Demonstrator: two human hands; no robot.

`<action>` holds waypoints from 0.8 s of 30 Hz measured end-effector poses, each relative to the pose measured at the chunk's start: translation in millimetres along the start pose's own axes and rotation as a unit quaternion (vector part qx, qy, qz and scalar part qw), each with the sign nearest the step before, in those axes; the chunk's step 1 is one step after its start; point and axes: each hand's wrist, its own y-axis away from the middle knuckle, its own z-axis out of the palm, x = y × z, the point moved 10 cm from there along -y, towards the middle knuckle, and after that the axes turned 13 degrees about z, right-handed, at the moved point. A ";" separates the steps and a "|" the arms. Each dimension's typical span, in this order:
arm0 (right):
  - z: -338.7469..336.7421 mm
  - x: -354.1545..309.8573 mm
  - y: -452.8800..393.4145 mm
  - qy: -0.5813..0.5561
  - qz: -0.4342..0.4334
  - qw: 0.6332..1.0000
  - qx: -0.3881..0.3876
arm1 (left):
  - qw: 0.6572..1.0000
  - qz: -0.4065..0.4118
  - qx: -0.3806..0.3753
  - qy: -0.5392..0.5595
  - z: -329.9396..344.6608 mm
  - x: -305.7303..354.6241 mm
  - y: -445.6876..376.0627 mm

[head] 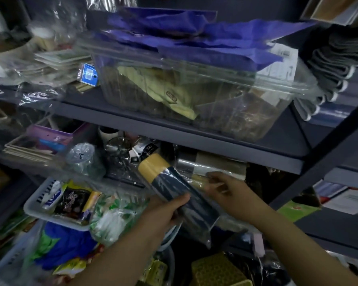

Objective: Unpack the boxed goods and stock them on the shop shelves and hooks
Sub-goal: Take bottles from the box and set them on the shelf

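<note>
the left hand point(165, 211) grips a soft, light, slippery wrapped roll point(174, 188). hold its middle. the right hand point(229, 190) pinches the wrap.

I have a single view, from the head-worn wide-angle camera. It faces forward and slightly down at a dark grey metal shelving unit point(194, 131), close enough that the shelves fill the frame and bow at the edges. A clear plastic storage bin point(194, 89) sits at upper centre. Both forearms enter from the bottom edge. No second view exists, so nothing overlaps.
</note>
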 end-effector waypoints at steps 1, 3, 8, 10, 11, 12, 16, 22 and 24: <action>11.7 -5.8 8.5 0.020 -0.022 0.998 -0.047 | 1.000 -0.009 0.009 0.011 6.9 -4.4 -0.4; 22.1 -11.3 17.8 0.072 -0.064 0.993 -0.073 | 0.999 -0.020 0.015 0.028 18.6 -14.9 -3.8; 22.1 -8.1 16.9 0.087 -0.093 0.991 -0.036 | 0.999 -0.052 -0.006 0.005 32.7 -25.8 -0.4; 8.0 -1.9 12.9 0.110 -0.084 0.990 -0.010 | 0.998 -0.039 -0.029 -0.048 27.8 -18.7 2.7; -2.2 1.5 10.5 0.129 -0.079 0.988 0.007 | 0.996 -0.024 -0.030 -0.080 20.3 -13.1 3.1; -11.1 6.5 7.2 0.150 -0.075 0.986 0.016 | 0.994 -0.008 -0.024 -0.106 10.1 -7.5 3.1; -17.5 34.0 -12.2 0.223 -0.042 0.974 -0.016 | 0.993 0.018 0.058 -0.099 -40.3 4.1 3.5; -5.1 59.7 -31.3 0.276 -0.015 0.961 -0.012 | 0.988 0.018 0.115 -0.101 -96.0 3.1 12.8; -5.9 57.3 -28.8 0.340 0.019 0.940 0.001 | 0.985 0.024 0.128 -0.116 -112.5 2.8 14.8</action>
